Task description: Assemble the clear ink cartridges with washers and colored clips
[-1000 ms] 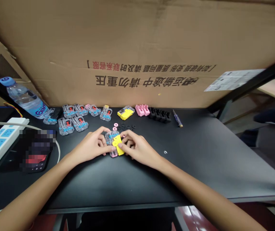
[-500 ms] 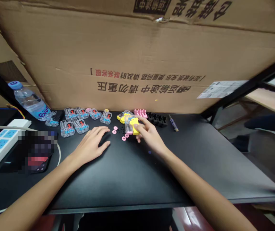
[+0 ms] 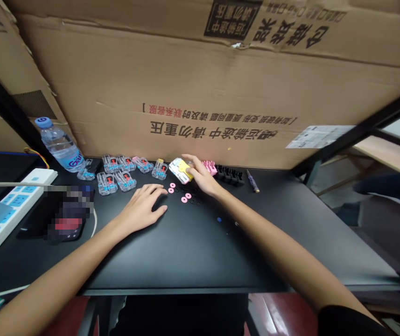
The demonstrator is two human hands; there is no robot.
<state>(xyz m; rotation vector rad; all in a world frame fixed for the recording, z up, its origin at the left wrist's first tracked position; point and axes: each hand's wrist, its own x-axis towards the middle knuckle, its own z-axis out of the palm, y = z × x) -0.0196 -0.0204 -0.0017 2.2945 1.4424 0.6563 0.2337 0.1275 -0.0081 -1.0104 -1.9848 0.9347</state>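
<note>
Grasping a part-yellow case in the right hand near the worktop's back edge; resting the left hand spread and empty beside pink rings.

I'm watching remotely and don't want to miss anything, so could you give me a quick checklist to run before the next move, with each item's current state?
1. Right hand gripping the yellow piece: ok, thumb against its yellow part.
2. Yellow piece clear of anything beneath: cannot tell, underside hidden.
3. Left hand free: ok, fingers and thumb apart, nothing visible between them.
4. Space between hands free of loose parts: not ok, pink rings lie there.
5. Pink rack fully visible: not ok, right hand partly covers it.
6. Screwdriver clear of both hands: ok.
</note>
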